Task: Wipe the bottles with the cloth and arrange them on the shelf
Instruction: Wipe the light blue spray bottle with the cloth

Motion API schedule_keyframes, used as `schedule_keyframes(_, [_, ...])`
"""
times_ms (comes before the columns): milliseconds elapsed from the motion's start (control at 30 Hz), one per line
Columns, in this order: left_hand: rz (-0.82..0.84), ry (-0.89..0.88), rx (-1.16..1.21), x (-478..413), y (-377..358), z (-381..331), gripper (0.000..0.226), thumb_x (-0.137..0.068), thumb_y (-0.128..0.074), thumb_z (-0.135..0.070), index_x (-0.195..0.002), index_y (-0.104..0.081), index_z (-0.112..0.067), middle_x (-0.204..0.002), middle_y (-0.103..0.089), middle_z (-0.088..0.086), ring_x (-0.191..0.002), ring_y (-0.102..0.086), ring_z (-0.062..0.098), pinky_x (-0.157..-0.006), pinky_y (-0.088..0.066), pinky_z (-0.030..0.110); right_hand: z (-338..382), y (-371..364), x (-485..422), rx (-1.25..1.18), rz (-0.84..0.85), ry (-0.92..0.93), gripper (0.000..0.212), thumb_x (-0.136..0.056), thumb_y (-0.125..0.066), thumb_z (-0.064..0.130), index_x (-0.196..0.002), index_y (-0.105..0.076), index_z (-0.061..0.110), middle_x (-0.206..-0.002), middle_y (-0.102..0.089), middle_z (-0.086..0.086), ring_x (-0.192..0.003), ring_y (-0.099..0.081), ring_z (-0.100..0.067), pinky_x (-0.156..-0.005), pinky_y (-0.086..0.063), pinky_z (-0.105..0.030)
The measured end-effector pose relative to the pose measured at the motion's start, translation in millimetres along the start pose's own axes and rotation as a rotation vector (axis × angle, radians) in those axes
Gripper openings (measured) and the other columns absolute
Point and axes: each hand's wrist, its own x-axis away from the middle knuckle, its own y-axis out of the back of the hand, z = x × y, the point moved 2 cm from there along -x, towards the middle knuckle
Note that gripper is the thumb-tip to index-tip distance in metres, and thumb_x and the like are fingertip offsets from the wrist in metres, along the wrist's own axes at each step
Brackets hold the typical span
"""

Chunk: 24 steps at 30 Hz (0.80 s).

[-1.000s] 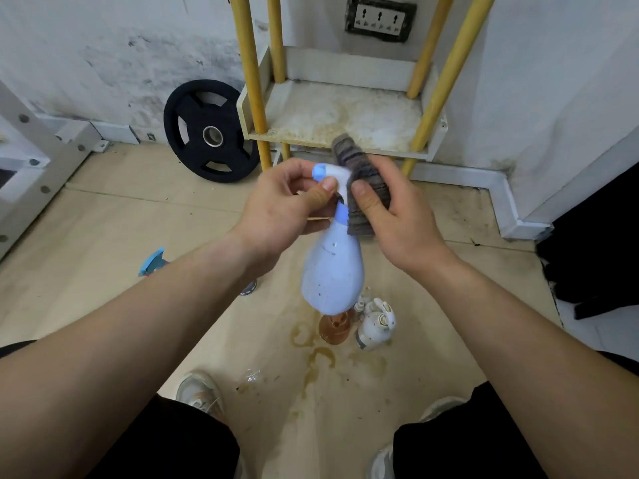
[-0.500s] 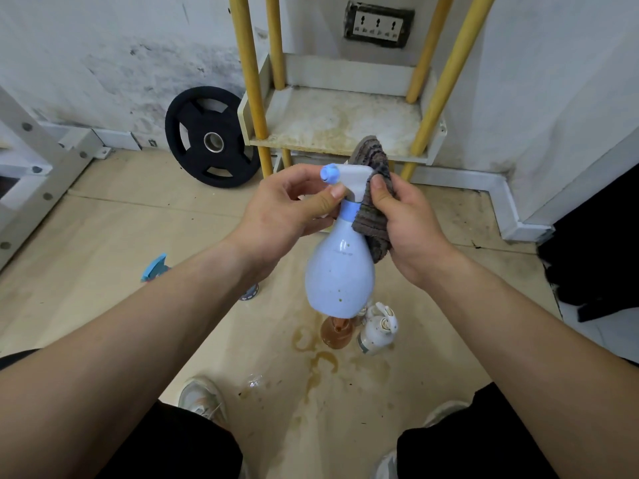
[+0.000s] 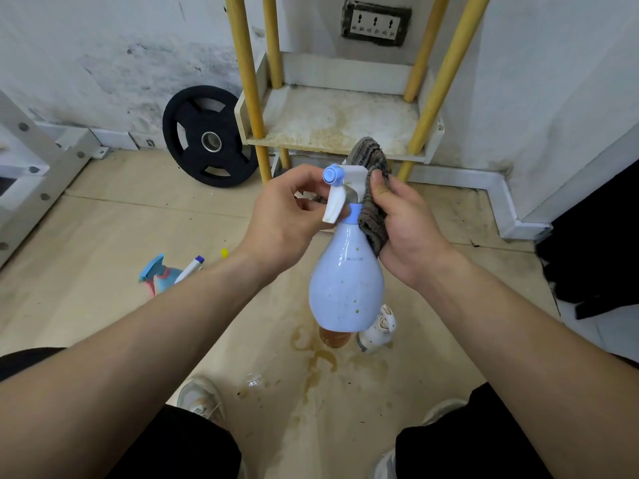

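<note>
Three spray bottles are counted: one pale blue spray bottle (image 3: 345,292), one white spray bottle (image 3: 377,332) and one teal-and-pink spray bottle (image 3: 160,275). One amber bottle (image 3: 333,340), one cloth (image 3: 371,223), one weight plate (image 3: 173,133), one shelf (image 3: 339,122) and one wall socket (image 3: 376,22) are also seen.

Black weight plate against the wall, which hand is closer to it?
Left. The left hand, gripping the head of the spray bottle, sits just right of the weight plate; the right hand, pressing the cloth to the bottle's neck, lies beyond the bottle, farther off.

stained white walls (image 3: 103,46), wall socket (image 3: 376,23), black weight plate (image 3: 211,141) leaning there, tan floor (image 3: 103,219) with brown stains (image 3: 321,364)
</note>
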Motion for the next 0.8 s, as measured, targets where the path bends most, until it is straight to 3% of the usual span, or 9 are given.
schedule_keyframes(100, [-0.065, 0.019, -0.036, -3, 1, 7, 0.023, -0.079, -0.085, -0.008, -0.087, -0.064, -0.017, -0.080, -0.063, -0.010, -0.068, -0.058, 0.011, -0.068, -0.061, 0.034, -4, -1, 0, -0.019, -0.002, 0.004, 0.031, -0.109, -0.043, 0.022, -0.122, -0.065, 0.004, -0.122, -0.071, -0.020, -0.114, -0.068, -0.034, -0.101, -0.055, -0.046])
schedule_keyframes(200, [-0.092, 0.149, -0.036, -2, -4, 17, 0.033, -0.081, -0.084, -0.022, -0.078, -0.052, -0.018, -0.078, -0.054, 0.000, -0.071, -0.051, 0.017, -0.067, -0.058, 0.050, -7, -2, 1, -0.062, -0.039, 0.002, 0.030, -0.109, -0.042, 0.022, -0.112, -0.068, 0.009, -0.107, -0.075, -0.013, -0.099, -0.072, -0.026, -0.094, -0.058, -0.041])
schedule_keyframes(267, [-0.082, 0.228, -0.065, -2, -8, 23, 0.035, -0.085, -0.080, -0.033, -0.074, -0.049, -0.020, -0.071, -0.050, -0.001, -0.067, -0.046, 0.016, -0.058, -0.047, 0.041, -8, -2, -1, -0.091, -0.052, 0.013, 0.028, -0.108, -0.043, 0.021, -0.110, -0.068, 0.009, -0.105, -0.075, -0.012, -0.097, -0.072, -0.025, -0.091, -0.059, -0.039])
schedule_keyframes(367, [-0.015, 0.260, -0.074, 2, -16, 26, 0.029, -0.091, -0.071, -0.043, -0.076, -0.059, -0.021, -0.069, -0.053, -0.004, -0.062, -0.044, 0.010, -0.062, -0.038, 0.031, -6, 0, -3, -0.120, -0.071, 0.051, 0.021, -0.106, -0.049, 0.015, -0.108, -0.069, 0.007, -0.104, -0.074, -0.014, -0.095, -0.072, -0.027, -0.089, -0.061, -0.039])
schedule_keyframes(467, [0.074, 0.203, -0.039, 6, -20, 23, 0.032, -0.087, -0.063, -0.056, -0.084, -0.069, -0.024, -0.080, -0.063, 0.005, -0.075, -0.054, 0.014, -0.072, -0.050, 0.043, -6, 3, -4, -0.073, -0.116, 0.094, 0.014, -0.101, -0.058, 0.006, -0.104, -0.071, 0.007, -0.096, -0.074, -0.013, -0.087, -0.071, -0.028, -0.086, -0.061, -0.043])
schedule_keyframes(533, [0.105, 0.140, -0.061, 10, -24, 21, 0.033, -0.090, -0.060, -0.051, -0.092, -0.071, -0.020, -0.091, -0.067, 0.013, -0.081, -0.060, 0.022, -0.084, -0.054, 0.054, -5, 5, -5, -0.026, -0.150, 0.111, 0.017, -0.095, -0.062, -0.004, -0.102, -0.072, 0.007, -0.095, -0.075, -0.013, -0.089, -0.071, -0.033, -0.091, -0.059, -0.055])
schedule_keyframes(600, [0.084, 0.105, -0.084, 13, -27, 20, 0.033, -0.091, -0.059, -0.049, -0.099, -0.071, -0.019, -0.098, -0.070, 0.009, -0.092, -0.065, 0.026, -0.088, -0.054, 0.056, -4, 6, -5, -0.002, -0.179, 0.110, 0.020, -0.092, -0.064, -0.008, -0.100, -0.073, 0.008, -0.095, -0.076, -0.013, -0.090, -0.072, -0.035, -0.091, -0.057, -0.061])
schedule_keyframes(700, [0.022, 0.075, -0.091, 11, -26, 18, 0.032, -0.091, -0.060, -0.048, -0.098, -0.070, -0.019, -0.088, -0.068, 0.000, -0.081, -0.061, 0.015, -0.081, -0.055, 0.045, 1, 5, -4, -0.085, -0.159, 0.069, 0.012, -0.100, -0.061, 0.009, -0.102, -0.072, 0.006, -0.099, -0.075, -0.017, -0.093, -0.071, -0.035, -0.095, -0.054, -0.062])
schedule_keyframes(800, [-0.046, 0.090, -0.009, 3, -15, 14, 0.030, -0.094, -0.063, -0.044, -0.099, -0.068, -0.015, -0.085, -0.066, 0.001, -0.078, -0.058, 0.009, -0.077, -0.050, 0.036, 8, 8, -9, -0.193, -0.106, -0.011, 0.038, -0.106, -0.049, 0.028, -0.126, -0.064, 0.000, -0.123, -0.069, -0.022, -0.114, -0.068, -0.038, -0.105, -0.050, -0.056])
